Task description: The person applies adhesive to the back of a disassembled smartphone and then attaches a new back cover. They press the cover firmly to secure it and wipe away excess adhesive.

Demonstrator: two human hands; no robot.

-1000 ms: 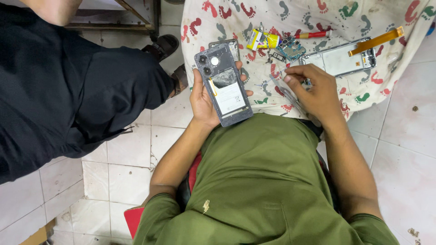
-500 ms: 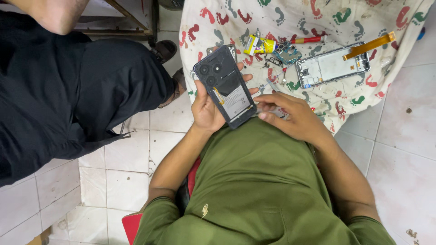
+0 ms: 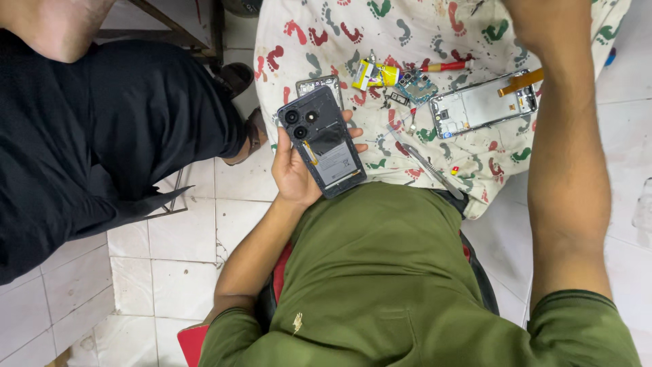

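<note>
My left hand point(image 3: 293, 170) holds one dark opened smartphone with its back cover off point(image 3: 321, 141), my fingers point(image 3: 354, 147) wrapped round its edges so that the tips show along its right side; it sits tilted, its camera end toward eleven o'clock, over the near left edge of the white cloth printed with red and green footprints point(image 3: 435, 27). On that camera end I count three round lenses, and lower down one grey battery panel. My right arm point(image 3: 567, 156) stretches up toward twelve o'clock and the right hand passes out of the top of the picture, so I cannot tell whether those fingers are open or closed. On the cloth, at about two o'clock from the phone, lies one silver rectangular phone frame point(image 3: 483, 103) with one orange flat ribbon cable point(image 3: 521, 81) at its upper right corner. Between the frame and the phone I see one small yellow tube point(image 3: 377, 73), one red-handled screwdriver point(image 3: 445, 66), one small blue-green circuit board point(image 3: 416, 85) and one pair of slim metal tweezers point(image 3: 428, 165) lying slantwise at four o'clock from the phone. Just behind the phone's top edge peeks one more grey phone part point(image 3: 318, 83). At nine o'clock, on the white tiled floor point(image 3: 170, 245), sits one other person in black trousers point(image 3: 102, 129), with one sandalled foot point(image 3: 252, 132) near my left hand.
</note>
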